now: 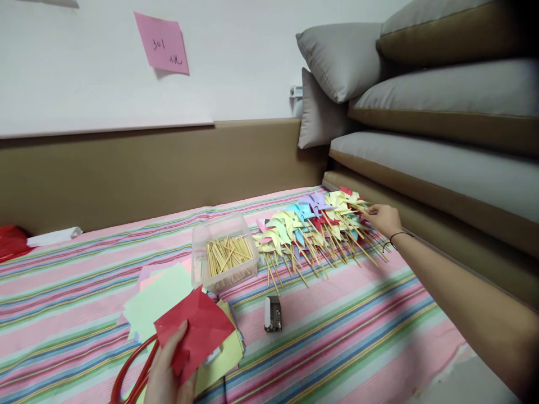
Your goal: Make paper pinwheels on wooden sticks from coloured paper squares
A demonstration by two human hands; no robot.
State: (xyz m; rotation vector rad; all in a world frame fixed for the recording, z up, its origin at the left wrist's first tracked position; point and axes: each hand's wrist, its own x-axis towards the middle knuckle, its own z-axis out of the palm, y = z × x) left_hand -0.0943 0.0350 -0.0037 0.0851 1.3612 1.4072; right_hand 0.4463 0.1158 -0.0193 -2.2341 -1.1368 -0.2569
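My left hand (pixel 168 365) is closed on a square of red paper (pixel 200 322), thumb on top. Beneath it lie yellow paper squares (pixel 227 348), and red scissors handles (pixel 126 373) show just left of the hand. My right hand (pixel 383 219) reaches to the far right end of a pile of paper pinwheels (pixel 295 221). Its fingers pinch the wooden stick of a pinwheel (pixel 347 193) there. The pinwheels are yellow, blue, purple, red and green, their sticks pointing toward me.
A clear plastic box (pixel 200 264) holds many wooden sticks (pixel 227 255). Pale green paper sheets (pixel 162 300) lie left of it. A small open container (pixel 273 314) with tiny bits inside sits on the striped cloth (pixel 320 336). Grey cushions (pixel 446 95) are stacked at right.
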